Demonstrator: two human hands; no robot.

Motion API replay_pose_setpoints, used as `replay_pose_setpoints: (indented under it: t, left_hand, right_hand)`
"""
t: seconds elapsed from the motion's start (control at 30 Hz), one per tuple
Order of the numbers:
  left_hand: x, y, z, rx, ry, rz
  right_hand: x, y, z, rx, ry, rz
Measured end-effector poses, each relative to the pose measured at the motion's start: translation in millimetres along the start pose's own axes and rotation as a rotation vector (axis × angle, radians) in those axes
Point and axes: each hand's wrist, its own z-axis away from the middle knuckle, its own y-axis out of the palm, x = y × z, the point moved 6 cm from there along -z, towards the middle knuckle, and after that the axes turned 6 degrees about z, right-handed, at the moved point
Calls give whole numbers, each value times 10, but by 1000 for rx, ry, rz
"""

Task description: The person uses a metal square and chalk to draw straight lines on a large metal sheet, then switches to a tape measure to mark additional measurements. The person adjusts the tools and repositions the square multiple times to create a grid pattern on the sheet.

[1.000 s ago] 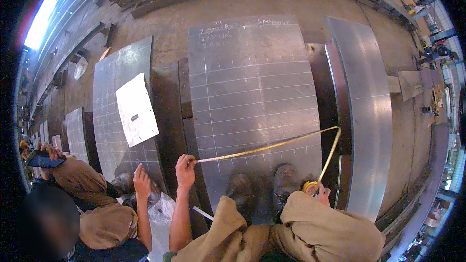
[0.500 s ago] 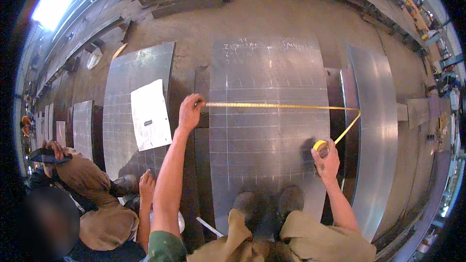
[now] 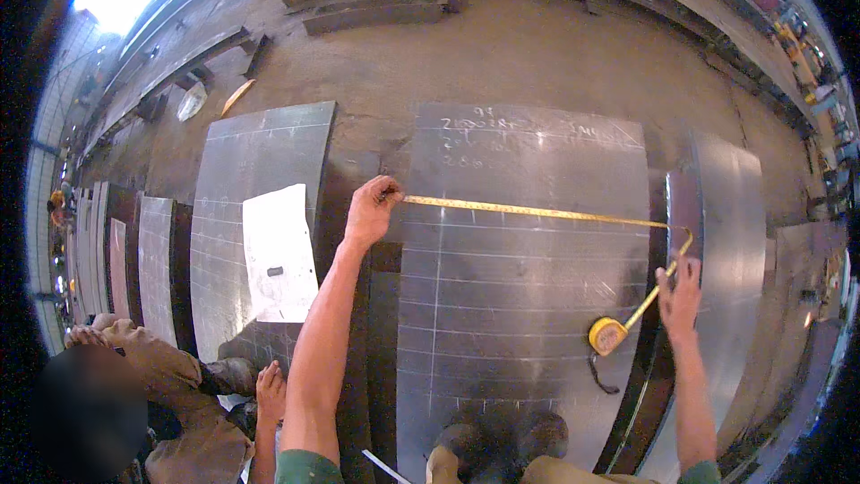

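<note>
I stand on a large grey metal sheet (image 3: 528,305) marked with a chalk grid. My left hand (image 3: 370,208) pinches the end of a yellow tape blade (image 3: 537,211) at the sheet's left edge. The blade runs straight across to the right edge, bends there, and comes back down to the yellow tape case (image 3: 606,335). The case lies on the sheet with a black strap trailing from it. My right hand (image 3: 681,291) is at the sheet's right edge, fingers on the returning blade just above the case.
A second gridded sheet (image 3: 242,179) lies to the left with a white paper (image 3: 279,251) on it. A crouching co-worker (image 3: 170,394) is at the lower left, one hand (image 3: 269,387) near my left arm. Another sheet (image 3: 726,215) lies right. Steel beams (image 3: 385,9) line the far floor.
My right hand has left the tape case and shifted right to the sheet's edge, onto the blade. The case now sits lower on the sheet. My left hand keeps the tape end at the left edge.
</note>
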Motion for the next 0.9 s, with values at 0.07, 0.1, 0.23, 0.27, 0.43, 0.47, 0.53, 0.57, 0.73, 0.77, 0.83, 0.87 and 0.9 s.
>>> replay_pose_setpoints:
  t: [0.07, 0.1, 0.23, 0.27, 0.43, 0.47, 0.53, 0.57, 0.73, 0.77, 0.83, 0.87, 0.9]
  left_hand:
    - [-59, -8, -69, -7, 11, 75]
    - [-66, -32, -69, -8, 11, 110]
    - [19, -86, -55, 5, -58, 85]
    - [26, -43, -54, 9, -54, 100]
    - [-27, 39, -48, 22, -20, 74]
    - [18, 51, -33, 29, -67, 48]
    - [34, 107, -67, 76, -93, 68]
    - [41, 125, -83, 101, -106, 78]
    - [143, 212, -49, 116, -161, 68]
    - [178, 246, -36, 126, -177, 70]
    - [120, 223, -10, 87, -152, 58]
    - [137, 209, -2, 80, -159, 49]
    - [142, 226, -5, 76, -162, 48]
  right_hand:
    - [-108, 57, -399, -70, -187, 40]
    - [-49, 73, -553, -90, -275, 79]
    - [78, 213, -961, -32, -313, 24]
    - [67, 196, -1014, -89, -271, 34]
    - [225, 221, -1042, -178, -366, -57]
    - [225, 266, -1058, -145, -362, -40]
    - [74, 299, -1101, -105, -371, -53]
    - [13, 333, -1114, -85, -375, -60]
    - [-6, 493, -1137, -58, -366, -114]
    - [24, 501, -1125, -52, -373, -123]
    - [98, 478, -1128, -5, -329, -137]
    - [109, 470, -1134, 22, -302, -142]
    - [73, 449, -1135, 46, -270, -140]
